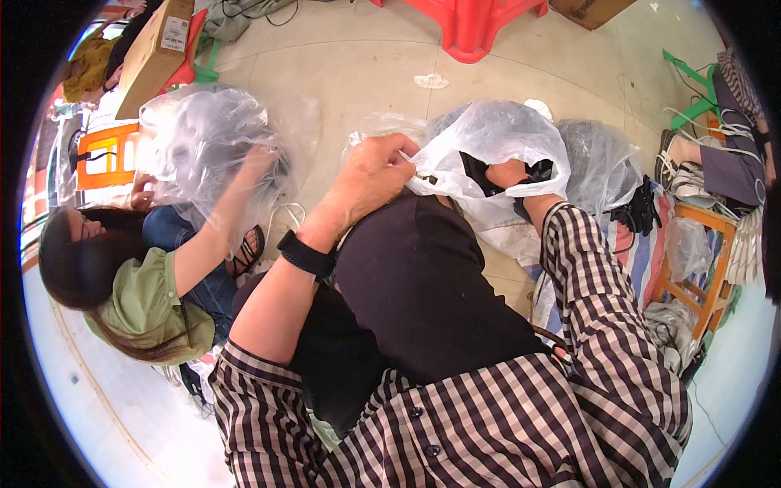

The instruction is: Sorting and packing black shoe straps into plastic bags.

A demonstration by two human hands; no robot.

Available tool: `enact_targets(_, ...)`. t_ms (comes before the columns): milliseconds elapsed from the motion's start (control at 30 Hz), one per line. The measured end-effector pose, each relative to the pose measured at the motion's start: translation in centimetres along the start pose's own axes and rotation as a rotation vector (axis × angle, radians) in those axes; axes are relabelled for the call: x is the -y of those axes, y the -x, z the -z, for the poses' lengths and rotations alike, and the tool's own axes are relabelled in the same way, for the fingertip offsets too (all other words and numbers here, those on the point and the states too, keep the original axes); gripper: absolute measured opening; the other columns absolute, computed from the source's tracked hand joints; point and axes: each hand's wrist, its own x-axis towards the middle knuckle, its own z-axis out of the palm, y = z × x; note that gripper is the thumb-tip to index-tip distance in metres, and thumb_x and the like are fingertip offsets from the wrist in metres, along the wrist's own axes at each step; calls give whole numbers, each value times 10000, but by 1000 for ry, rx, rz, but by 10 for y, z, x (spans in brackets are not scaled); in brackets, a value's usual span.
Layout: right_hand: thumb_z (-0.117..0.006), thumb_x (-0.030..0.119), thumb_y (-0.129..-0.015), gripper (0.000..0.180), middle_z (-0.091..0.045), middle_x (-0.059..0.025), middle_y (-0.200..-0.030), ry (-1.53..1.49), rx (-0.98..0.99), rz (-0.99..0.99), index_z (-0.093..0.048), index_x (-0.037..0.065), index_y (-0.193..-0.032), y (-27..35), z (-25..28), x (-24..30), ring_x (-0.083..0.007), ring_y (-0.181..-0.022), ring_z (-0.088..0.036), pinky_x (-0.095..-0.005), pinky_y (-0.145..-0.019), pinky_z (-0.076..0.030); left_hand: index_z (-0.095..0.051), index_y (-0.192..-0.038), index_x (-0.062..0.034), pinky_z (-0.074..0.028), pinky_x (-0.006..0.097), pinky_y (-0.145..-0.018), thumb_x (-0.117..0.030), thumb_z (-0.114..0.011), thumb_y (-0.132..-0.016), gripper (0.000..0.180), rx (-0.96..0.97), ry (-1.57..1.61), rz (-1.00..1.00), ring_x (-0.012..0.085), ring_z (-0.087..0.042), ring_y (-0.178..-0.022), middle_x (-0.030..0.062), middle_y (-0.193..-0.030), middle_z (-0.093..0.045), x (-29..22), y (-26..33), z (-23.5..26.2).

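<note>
A clear plastic bag [455, 189] stands in front of my knees with its mouth spread toward me. My left hand [374, 175] pinches the bag's rim at its left side, with a small dark and brassy piece just beside the fingertips. Inside the mouth is my right hand [508, 173], the wrist crossing the near rim. Its fingers are mostly hidden among black items [480, 173] whose kind I cannot make out. A dark band [306, 254] circles my left wrist.
Right of the bag lies another filled plastic bag [598, 163] beside black cords [641, 210] and a striped sack [639, 264]. A wooden stool [704, 305] stands farther right. At left, a co-worker [150, 305] handles a large clear bag [207, 138]. A red stool [468, 32] is ahead.
</note>
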Motion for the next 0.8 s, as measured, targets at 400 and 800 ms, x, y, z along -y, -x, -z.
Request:
enact_targets(400, -723, 338, -604, 736, -523, -253, -1126, -183, 86, 162, -444, -34, -1174, 11, 69, -43, -360, -1111, -457, -363, -925, -373, -578, -977, -28, -376, 183, -469, -109, -522, -795, 207, -74, 49, 18, 37, -468, -604, 13, -770, -604, -14, 26, 22)
enact_targets(800, -740, 253, -642, 689, -541, -64, -929, -660, 138, 113, -431, -18, -1195, 92, 125, -17, -141, -846, -471, -264, -777, -402, -541, -1049, -4, -405, 204, -596, 14, -462, -760, 301, -237, 299, 54, 60, -460, -639, 47, -891, -595, -29, 89, 59)
